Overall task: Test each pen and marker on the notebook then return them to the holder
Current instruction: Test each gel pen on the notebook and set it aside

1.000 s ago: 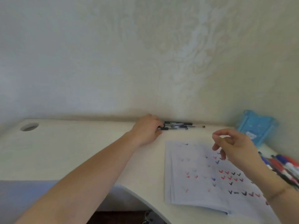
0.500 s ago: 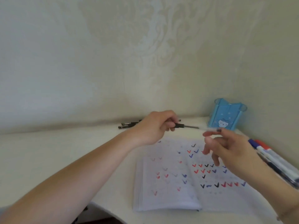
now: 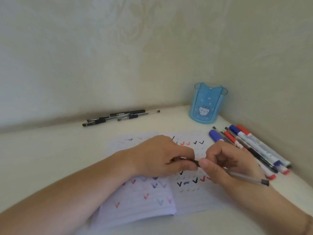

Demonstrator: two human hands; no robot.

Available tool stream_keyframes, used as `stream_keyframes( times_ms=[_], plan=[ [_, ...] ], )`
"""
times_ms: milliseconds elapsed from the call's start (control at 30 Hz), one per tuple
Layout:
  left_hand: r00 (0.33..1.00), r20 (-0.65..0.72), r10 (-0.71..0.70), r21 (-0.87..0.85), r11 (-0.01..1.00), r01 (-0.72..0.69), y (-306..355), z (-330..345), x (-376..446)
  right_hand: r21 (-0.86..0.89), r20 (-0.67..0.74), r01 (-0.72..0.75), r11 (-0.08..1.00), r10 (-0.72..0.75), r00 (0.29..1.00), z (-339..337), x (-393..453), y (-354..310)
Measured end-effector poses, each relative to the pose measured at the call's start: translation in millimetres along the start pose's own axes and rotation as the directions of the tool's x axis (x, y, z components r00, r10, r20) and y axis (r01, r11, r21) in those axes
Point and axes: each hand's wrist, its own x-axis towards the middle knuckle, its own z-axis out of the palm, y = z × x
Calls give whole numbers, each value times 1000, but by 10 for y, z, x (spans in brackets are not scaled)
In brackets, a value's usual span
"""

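Your left fingers (image 3: 188,167) pinched the dark end of a clear pen (image 3: 243,177), thumb and forefinger closed on it just where your two hands met. Your right fingers (image 3: 205,165) curled round the barrel of the same pen, the thumb lying along it, and the barrel ran back over your right hand (image 3: 227,163) to a dark plug at its far end. Whether the dark piece between your left fingers was a cap or the pen's grip cannot be told. Your left hand (image 3: 157,156) rested on the notebook (image 3: 149,204), and the pen was held just above the page, low over the rows of tick marks.

The notebook lay open on the desk (image 3: 50,158), its pages covered with red, blue and black ticks (image 3: 194,180). Beside its right edge, near your right hand, lay a bundle of markers (image 3: 250,139) with red and blue caps, among slimmer pens, side by side and touching. Behind them, in the corner where the walls met, stood the blue holder (image 3: 207,106), upright, with a small cartoon face on its front. Along the back of the desk, well apart from the notebook, lay a loose group of dark pens (image 3: 118,117), flat and overlapping.
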Motion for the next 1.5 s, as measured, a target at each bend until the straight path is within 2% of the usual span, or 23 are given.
stream_keyframes(
  times_ms=[100,167,267,333,533,733,967,1167,1267,1400,1500],
  plan=[
    [997,-3,-81,-140,987,80,-65,-30,-10,227,51,-86,970,77,996,-111,27,-51],
    [992,-56,-116,-180,978,104,-123,-56,-30,298,54,-178,938,170,984,-171,40,-40],
    [977,-97,-191,-248,955,162,-187,-45,-56,208,55,-314,926,310,949,-123,22,42],
    [974,-94,-206,-254,951,177,-200,-12,-59,167,65,-345,924,339,939,-75,16,75],
    [979,-84,-184,-233,959,160,-206,44,-57,41,-27,-327,944,329,944,-40,15,71],
    [983,-117,-138,-143,982,121,-238,58,-56,-99,-33,-313,945,311,950,-22,12,68],
    [978,-141,-154,-161,978,131,-232,49,-59,-141,25,-294,945,301,953,-27,16,87],
    [976,-144,-166,-210,968,134,-195,38,-61,-148,-13,-292,945,293,956,-20,27,96],
    [973,-149,-175,-250,959,135,-171,18,-52,-91,-22,-297,951,296,955,-27,40,99],
    [968,-152,-201,-309,940,147,-133,6,-45,218,-103,-257,942,284,953,-44,50,47],
    [957,-172,-232,-353,922,160,-133,13,-48,353,-60,-189,916,224,973,-85,54,33]
  ],
)
